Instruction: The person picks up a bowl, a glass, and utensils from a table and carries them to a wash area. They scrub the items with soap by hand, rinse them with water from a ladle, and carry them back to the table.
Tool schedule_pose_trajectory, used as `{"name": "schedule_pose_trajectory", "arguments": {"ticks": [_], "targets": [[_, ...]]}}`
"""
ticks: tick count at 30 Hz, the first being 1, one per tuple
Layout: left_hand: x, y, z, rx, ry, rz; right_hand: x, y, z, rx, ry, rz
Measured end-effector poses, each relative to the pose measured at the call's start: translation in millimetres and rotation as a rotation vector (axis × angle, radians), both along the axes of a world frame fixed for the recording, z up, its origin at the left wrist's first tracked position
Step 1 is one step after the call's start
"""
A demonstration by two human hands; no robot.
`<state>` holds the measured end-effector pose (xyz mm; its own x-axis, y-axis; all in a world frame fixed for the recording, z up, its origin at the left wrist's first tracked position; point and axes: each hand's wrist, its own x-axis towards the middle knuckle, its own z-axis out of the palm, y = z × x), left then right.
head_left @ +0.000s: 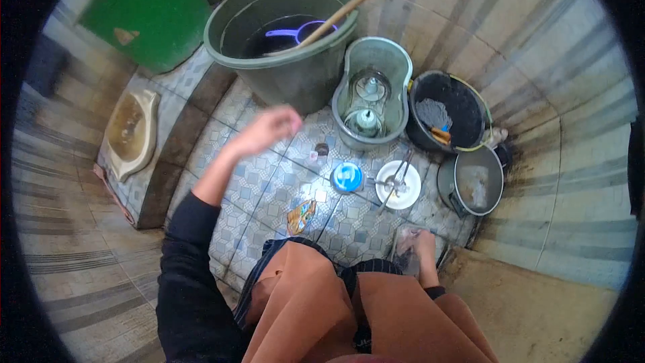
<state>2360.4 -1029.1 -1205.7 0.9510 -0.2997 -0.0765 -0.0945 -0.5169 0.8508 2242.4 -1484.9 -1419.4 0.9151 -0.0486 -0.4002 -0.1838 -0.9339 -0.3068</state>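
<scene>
My left hand is raised over the tiled floor in front of the large green tub, smeared by motion. Its fingers look closed, with a small pink patch at the tips that I cannot make out. Low on the right, my right hand grips the edge of a clear plastic container. Ahead of my knees are a blue-lidded tub and a white plate with cutlery lying across it. A crumpled orange wrapper lies nearer me.
A purple dipper and a long wooden stick rest in the large tub. Beside it stand a grey-green basin holding glassware, a black bucket with a grey cloth, and a metal pot. A squat toilet is at left.
</scene>
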Motion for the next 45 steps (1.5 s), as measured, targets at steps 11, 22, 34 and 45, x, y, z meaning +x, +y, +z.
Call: {"name": "schedule_pose_trajectory", "arguments": {"ticks": [11,22,34,45], "targets": [[271.0,93.8,-23.9,0.538,-0.283,0.297,153.2,198.4,271.8,0.588,-0.502,0.476],[326.1,121.1,-80.1,0.905,0.088,0.188,158.8,236.5,262.5,0.511,-0.698,0.319],[310.2,102.5,-104.6,1.029,0.25,0.165,73.8,140.6,265.9,0.225,-0.616,0.112],[286.0,94.2,-18.0,0.58,0.544,0.092,35.2,117.4,278.4,0.032,-0.59,0.207]]}}
